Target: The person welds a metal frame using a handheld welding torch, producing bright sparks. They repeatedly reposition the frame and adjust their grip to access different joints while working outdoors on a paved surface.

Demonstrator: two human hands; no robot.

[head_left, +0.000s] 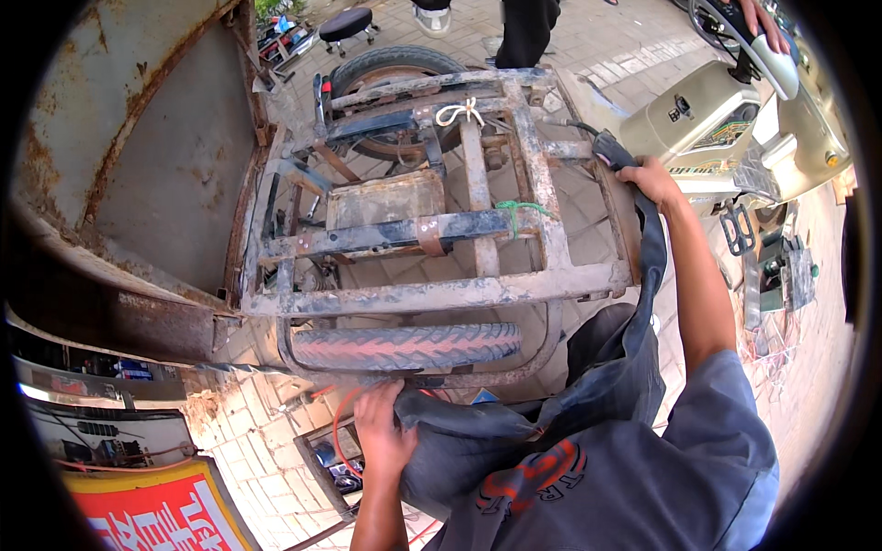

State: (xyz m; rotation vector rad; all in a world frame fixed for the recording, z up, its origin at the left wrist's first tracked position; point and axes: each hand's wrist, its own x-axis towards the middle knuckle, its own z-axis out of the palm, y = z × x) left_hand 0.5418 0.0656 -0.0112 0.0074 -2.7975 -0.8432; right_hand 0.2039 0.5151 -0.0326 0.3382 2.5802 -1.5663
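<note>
**Steadily stretching a black inner tube over an upturned cart frame**

Here the person holds a limp black inner tube (634,358) between both hands. The left hand (381,432) is clenched on the tube's lower fold, just below the near tyre (404,346). The right hand (650,179) is closed around the tube's far end, at the right edge of the rusty cart frame (441,296), with the arm stretched out. Between them the tube hangs down past the frame's right rail and bunches against the person's grey shirt.

Handling this well probably means keeping both grips firm and the rubber off the frame's rough, flaking corners, which could nick it. A steady pull, not a jerk, seems wise.

Room is tight. A rusted metal panel (156,156) stands on the left, a pale scooter (726,119) sits close on the right, and tools lie on the paving by the left hand. The clearest space is above the frame.
</note>
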